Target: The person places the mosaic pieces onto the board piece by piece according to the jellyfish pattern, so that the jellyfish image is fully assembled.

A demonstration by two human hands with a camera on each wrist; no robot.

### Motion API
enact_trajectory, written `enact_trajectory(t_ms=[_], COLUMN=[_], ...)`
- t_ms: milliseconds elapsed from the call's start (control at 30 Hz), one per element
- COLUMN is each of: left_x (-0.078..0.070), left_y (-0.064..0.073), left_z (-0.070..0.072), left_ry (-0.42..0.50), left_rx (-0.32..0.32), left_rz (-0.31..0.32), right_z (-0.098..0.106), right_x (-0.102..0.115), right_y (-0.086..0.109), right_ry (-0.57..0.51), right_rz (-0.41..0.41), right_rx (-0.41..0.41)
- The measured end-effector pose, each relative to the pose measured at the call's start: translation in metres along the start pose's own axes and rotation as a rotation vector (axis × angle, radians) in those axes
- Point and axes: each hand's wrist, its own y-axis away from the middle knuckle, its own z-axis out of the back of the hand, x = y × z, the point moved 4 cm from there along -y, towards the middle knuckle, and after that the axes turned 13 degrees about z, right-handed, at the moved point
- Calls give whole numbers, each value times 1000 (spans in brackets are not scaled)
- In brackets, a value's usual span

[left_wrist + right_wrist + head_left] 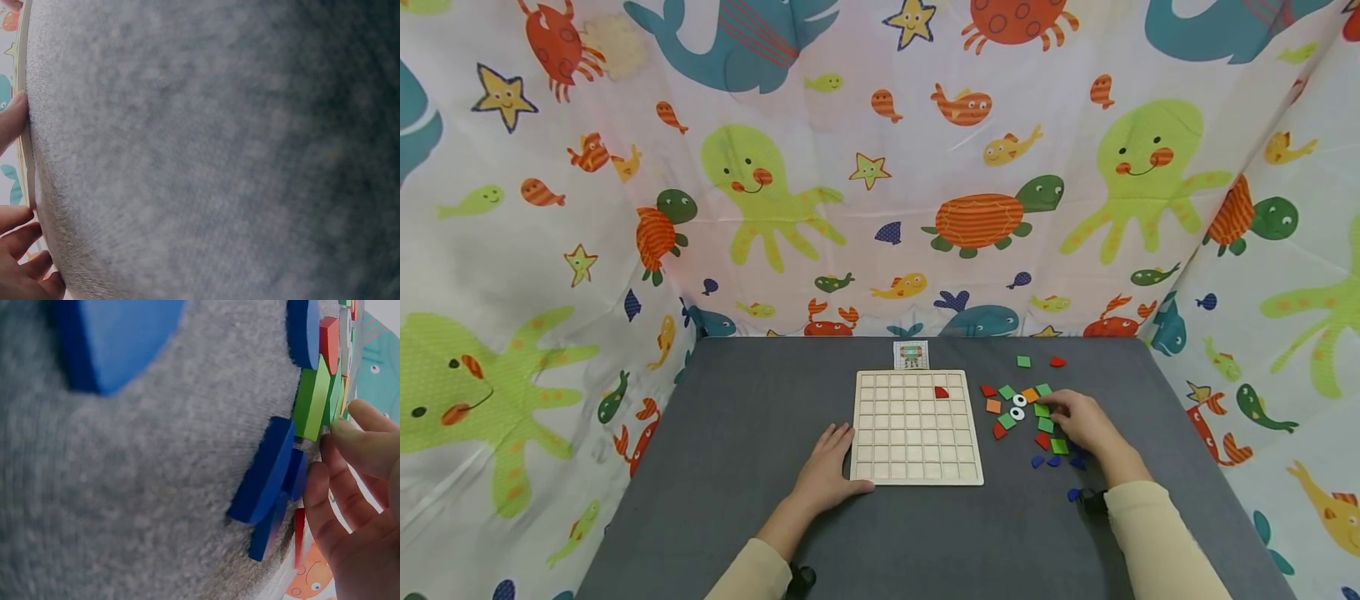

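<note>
A pale wooden grid board point(891, 475) lies on the grey table. One red piece with a curved edge point(942, 392) sits in a cell of its top row area. My left hand point(827, 471) rests at the board's lower left corner, fingers along the left edge and thumb at the near edge. To the right, my right hand point(1084, 423) reaches over scattered pieces, its fingertips by a green square point(1042, 410) and an orange square point(1030, 395). In the right wrist view the right hand's fingers point(317, 481) are loosely bent beside a green piece point(311, 403); nothing held is visible.
A small picture card point(911, 355) stands behind the board. White rings point(1017, 413), red pieces point(1000, 431) and several blue pieces point(1037, 461) lie right of the board. Farther back are a lone green square point(1023, 361) and a red piece point(1057, 362). A sea-animal curtain point(865, 225) surrounds the table.
</note>
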Motion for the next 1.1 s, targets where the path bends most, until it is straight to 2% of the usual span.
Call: enact_trajectory(t_ms=[200, 733, 933, 1100], left_x=[-1, -1, -1, -1], left_y=[1, 1, 0, 1], left_z=[1, 1, 0, 0], left_ry=[7, -3, -3, -4], left_rx=[3, -2, -3, -4], left_rz=[1, 13, 8, 4], right_z=[-2, -5, 0, 7], right_x=[-2, -1, 4, 15], right_y=[-1, -8, -7, -8], right_ry=[41, 58, 39, 35], right_rz=[27, -4, -10, 23], right_rx=[28, 68, 57, 20])
